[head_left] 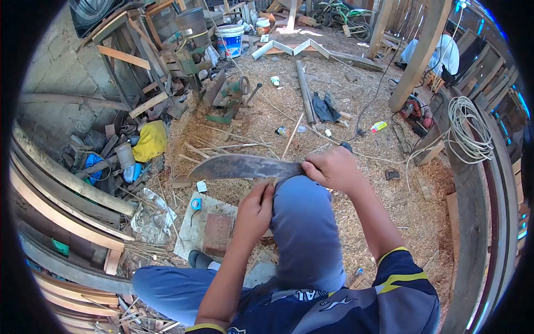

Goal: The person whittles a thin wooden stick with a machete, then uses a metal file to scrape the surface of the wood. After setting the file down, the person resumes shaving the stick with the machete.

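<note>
My right hand point(334, 168) is wrapped round the dark handle of a machete point(239, 167). The broad, stained blade points left, lying crosswise just above and beyond my raised knee point(305, 206). Below the blade, against the left side of the knee, my left hand point(257, 209) is closed on a thin wooden stick point(292, 136). This pale stick seems to run from the fingers, under the blade, and out beyond it. The blade hides the middle of the stick, and the fingers cover its near end.
A bench vise point(236, 92) stands on the shaving-covered ground ahead. A tape measure point(196, 204) and a brick point(218, 232) lie on a board at left. Stacked planks point(67, 206) line the left; coiled cable point(470, 131) hangs at right. Another person point(446, 53) sits far right.
</note>
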The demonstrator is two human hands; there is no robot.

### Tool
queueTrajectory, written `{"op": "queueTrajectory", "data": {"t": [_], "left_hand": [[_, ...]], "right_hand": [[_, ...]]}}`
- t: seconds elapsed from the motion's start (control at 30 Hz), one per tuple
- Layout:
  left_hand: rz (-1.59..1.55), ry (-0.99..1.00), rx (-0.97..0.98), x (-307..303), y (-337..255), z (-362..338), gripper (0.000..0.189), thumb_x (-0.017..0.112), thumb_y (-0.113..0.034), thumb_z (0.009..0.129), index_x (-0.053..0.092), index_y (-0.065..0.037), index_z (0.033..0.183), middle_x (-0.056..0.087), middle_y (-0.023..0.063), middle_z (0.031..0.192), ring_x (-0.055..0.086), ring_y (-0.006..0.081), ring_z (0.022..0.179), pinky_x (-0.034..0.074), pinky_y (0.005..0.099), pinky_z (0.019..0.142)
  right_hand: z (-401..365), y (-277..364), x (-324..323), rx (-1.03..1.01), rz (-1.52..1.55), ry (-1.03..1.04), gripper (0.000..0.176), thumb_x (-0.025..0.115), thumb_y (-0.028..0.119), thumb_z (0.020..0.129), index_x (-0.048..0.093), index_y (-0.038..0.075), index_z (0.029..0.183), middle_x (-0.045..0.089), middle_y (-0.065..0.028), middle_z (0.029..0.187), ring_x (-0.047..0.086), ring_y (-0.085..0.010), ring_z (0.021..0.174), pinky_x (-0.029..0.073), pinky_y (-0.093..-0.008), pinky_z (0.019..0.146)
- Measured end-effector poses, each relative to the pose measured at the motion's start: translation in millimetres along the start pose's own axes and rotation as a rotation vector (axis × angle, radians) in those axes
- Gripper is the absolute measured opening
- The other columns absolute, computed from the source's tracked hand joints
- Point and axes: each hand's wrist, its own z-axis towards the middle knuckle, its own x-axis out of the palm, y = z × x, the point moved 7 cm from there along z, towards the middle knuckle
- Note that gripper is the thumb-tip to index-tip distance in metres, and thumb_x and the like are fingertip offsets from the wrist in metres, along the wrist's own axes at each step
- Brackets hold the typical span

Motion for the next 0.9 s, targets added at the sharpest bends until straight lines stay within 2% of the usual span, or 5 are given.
{"op": "queueTrajectory", "data": {"t": [0.03,0.23,0.63,0.83,0.9], "left_hand": [[0.026,-0.008,0.016,1,-6,5,0.023,0.058,-0.022,0.107,0.066,-0.001,0.112,0.069,0.0264,0.096,0.067,0.0473,0.089,0.052,0.0478,0.076],[0.103,0.014,0.092,-6,-11,3,0.020,0.057,-0.018,0.107,0.065,-0.001,0.110,0.068,0.0256,0.094,0.067,0.0482,0.084,0.051,0.0504,0.072],[0.323,-0.100,0.179,-45,28,-69,0.013,0.060,-0.018,0.106,0.065,-0.007,0.108,0.063,0.0205,0.073,0.064,0.0457,0.069,0.049,0.0510,0.061],[0.167,0.012,-0.071,-17,10,-19,0.024,0.057,-0.022,0.107,0.067,-0.002,0.100,0.067,0.0200,0.079,0.067,0.0427,0.076,0.049,0.0503,0.068],[0.167,-0.011,0.077,-8,-8,4,0.023,0.055,-0.021,0.107,0.065,-0.002,0.099,0.068,0.0236,0.083,0.067,0.0463,0.079,0.050,0.0539,0.068]], "right_hand": [[2,1,3,-0.019,-0.006,-0.002,0.039,0.055,0.043,0.101,0.068,0.013,0.079,0.065,-0.0137,0.064,0.067,-0.0361,0.060,0.050,-0.0490,0.057],[8,8,-3,-0.057,0.007,-0.008,0.039,0.055,0.043,0.100,0.069,0.013,0.078,0.064,-0.0144,0.063,0.066,-0.0363,0.059,0.049,-0.0499,0.056],[-16,-22,3,0.094,0.106,-0.049,0.034,0.054,0.039,0.101,0.069,0.015,0.083,0.066,-0.0134,0.068,0.068,-0.0362,0.065,0.050,-0.0505,0.058],[-6,-6,-1,0.044,0.062,-0.026,0.036,0.054,0.041,0.101,0.069,0.014,0.082,0.065,-0.0138,0.066,0.067,-0.0365,0.062,0.049,-0.0502,0.056],[-1,1,-2,0.012,0.039,-0.024,0.037,0.055,0.042,0.101,0.069,0.014,0.082,0.065,-0.0139,0.064,0.066,-0.0366,0.060,0.049,-0.0500,0.056]]}}
